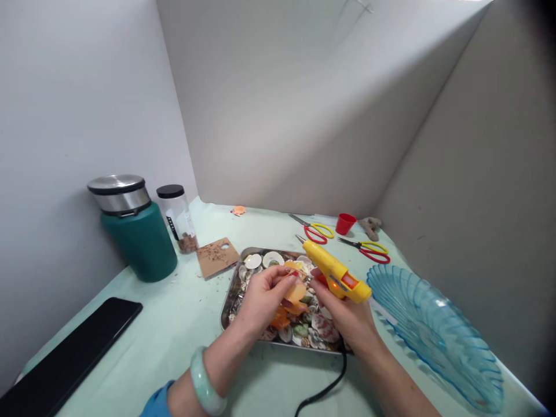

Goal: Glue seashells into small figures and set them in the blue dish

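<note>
A table with a pale green surface (182,353) is carrying everything. On its right a wide, fluted dish of translucent blue (434,330) is lying near the right arm, while a tall teal bottle with a metal lid (141,243) is standing at the left, well apart from the hands.

Between them a shallow rectangular metal tray (226,306) is lying in front of the person, and both hands are working above it. The right hand (347,315) is gripping a yellow plastic glue gun (334,269) with a glowing light; its nozzle is pointing up and leftward, away from the work. Whether those fingers are also pinching something small, one cannot tell. The left hand (267,295) is closing its fingers on a thin, petal-like orange piece (297,291), holding it over the tray.

A black cord (325,391) is trailing below the right hand; good handling probably means leaving it slack. Mottled seashells (325,327) are filling the tray. For steady work, the left fingers should be gripping the orange piece lightly by its edge, since it is looking easy to crease, and the hot nozzle should be pointing clear of both hands.
</note>
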